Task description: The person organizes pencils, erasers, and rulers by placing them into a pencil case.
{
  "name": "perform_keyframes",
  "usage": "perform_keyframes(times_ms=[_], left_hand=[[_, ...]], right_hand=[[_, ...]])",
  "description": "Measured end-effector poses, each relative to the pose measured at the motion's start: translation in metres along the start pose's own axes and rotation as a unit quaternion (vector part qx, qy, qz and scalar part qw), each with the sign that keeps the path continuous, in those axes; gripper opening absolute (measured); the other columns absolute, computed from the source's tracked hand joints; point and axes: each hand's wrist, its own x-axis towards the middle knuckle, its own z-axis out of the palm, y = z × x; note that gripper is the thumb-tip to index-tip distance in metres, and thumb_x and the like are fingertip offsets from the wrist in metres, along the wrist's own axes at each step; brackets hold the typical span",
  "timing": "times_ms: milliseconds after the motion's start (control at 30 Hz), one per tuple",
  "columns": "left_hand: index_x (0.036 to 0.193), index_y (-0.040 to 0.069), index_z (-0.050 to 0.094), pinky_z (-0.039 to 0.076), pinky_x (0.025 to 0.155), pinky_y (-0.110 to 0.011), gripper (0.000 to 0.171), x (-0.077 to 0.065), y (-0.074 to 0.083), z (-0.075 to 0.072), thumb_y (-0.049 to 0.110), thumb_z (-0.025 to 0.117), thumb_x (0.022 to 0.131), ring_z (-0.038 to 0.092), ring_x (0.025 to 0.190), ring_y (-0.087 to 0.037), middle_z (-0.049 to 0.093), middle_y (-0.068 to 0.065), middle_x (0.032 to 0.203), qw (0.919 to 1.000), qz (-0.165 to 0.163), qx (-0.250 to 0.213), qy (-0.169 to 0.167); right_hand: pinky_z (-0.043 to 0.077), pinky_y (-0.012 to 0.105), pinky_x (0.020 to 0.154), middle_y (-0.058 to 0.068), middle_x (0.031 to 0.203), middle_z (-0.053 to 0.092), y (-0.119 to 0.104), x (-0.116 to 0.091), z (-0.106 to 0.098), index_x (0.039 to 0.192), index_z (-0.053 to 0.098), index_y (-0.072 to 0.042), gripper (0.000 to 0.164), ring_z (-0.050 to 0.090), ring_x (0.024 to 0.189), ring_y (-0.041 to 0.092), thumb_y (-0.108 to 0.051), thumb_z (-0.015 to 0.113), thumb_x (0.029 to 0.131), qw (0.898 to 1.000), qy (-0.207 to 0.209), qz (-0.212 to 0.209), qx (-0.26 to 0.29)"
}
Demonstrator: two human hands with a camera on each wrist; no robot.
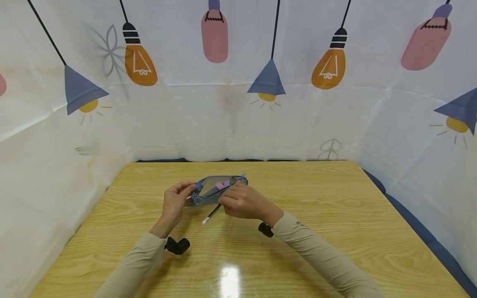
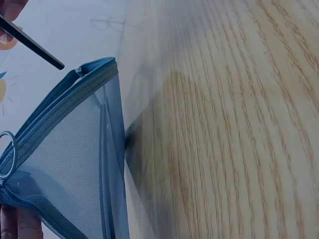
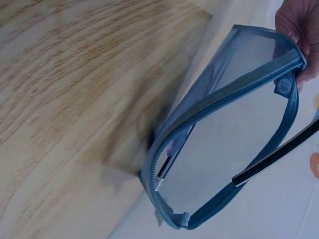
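Note:
My left hand [image 1: 174, 203] grips one end of a blue mesh zip pouch [image 1: 205, 202], which hangs above the table with its zip open. A ring pull [image 2: 9, 154] dangles near that hand. Between the fingers of my right hand [image 1: 244, 203] is a black pencil [image 1: 213, 212] with a white eraser end pointing down toward me. In the right wrist view the pencil's other end [image 3: 249, 174] reaches over the pouch's opening. Inside lie a second dark pencil [image 3: 165, 167] and small pink and purple pieces [image 1: 220, 186], too small to make out.
Below is a wood-grain table [image 1: 316, 194]. A white curtain [image 1: 231, 124] printed with lamps surrounds it at the back and sides. Each wrist carries a black camera mount, such as the left one [image 1: 178, 246].

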Motion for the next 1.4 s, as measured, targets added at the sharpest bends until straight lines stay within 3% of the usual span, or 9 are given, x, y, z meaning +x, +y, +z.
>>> perform_keyframes(times_ms=[533, 1033, 1267, 1400], left_hand=[[0.111, -0.012, 0.064, 0.056, 0.061, -0.026, 0.023, -0.002, 0.0, 0.0, 0.001, 0.065, 0.092, 0.069, 0.072, -0.012, 0.071, 0.001, 0.081, 0.9998, -0.004, -0.021, 0.005], [0.112, -0.014, 0.063, 0.055, 0.059, -0.025, 0.026, -0.001, 0.002, 0.0, 0.002, 0.066, 0.092, 0.068, 0.072, -0.012, 0.071, 0.0, 0.082, 0.9995, -0.009, -0.029, 0.004], [0.101, -0.004, 0.071, 0.055, 0.06, -0.025, 0.012, -0.001, 0.002, 0.001, 0.002, 0.067, 0.091, 0.068, 0.072, -0.012, 0.072, 0.0, 0.082, 0.9994, -0.013, -0.03, 0.011], [0.105, -0.008, 0.068, 0.055, 0.06, -0.024, 0.017, -0.001, 0.001, 0.001, 0.002, 0.067, 0.091, 0.068, 0.072, -0.011, 0.072, 0.0, 0.082, 0.9995, -0.011, -0.027, 0.01]], right_hand=[[0.05, 0.027, 0.064, 0.002, 0.084, 0.065, 0.013, -0.009, 0.012, 0.09, 0.067, -0.009, 0.018, 0.061, 0.073, 0.013, -0.004, 0.076, 0.075, 0.997, 0.05, 0.049, 0.013], [0.049, 0.027, 0.062, 0.002, 0.083, 0.067, 0.024, -0.017, 0.031, 0.096, 0.068, -0.007, 0.025, 0.063, 0.073, 0.012, -0.007, 0.081, 0.075, 0.996, 0.015, 0.087, 0.005], [0.05, 0.028, 0.062, 0.002, 0.083, 0.07, 0.025, -0.019, 0.039, 0.096, 0.068, -0.008, 0.027, 0.065, 0.072, 0.011, -0.008, 0.083, 0.073, 0.994, -0.006, 0.105, -0.005], [0.049, 0.029, 0.063, 0.002, 0.085, 0.07, 0.026, -0.021, 0.042, 0.098, 0.068, -0.007, 0.027, 0.065, 0.073, 0.012, -0.008, 0.083, 0.075, 0.994, -0.013, 0.112, 0.0]])
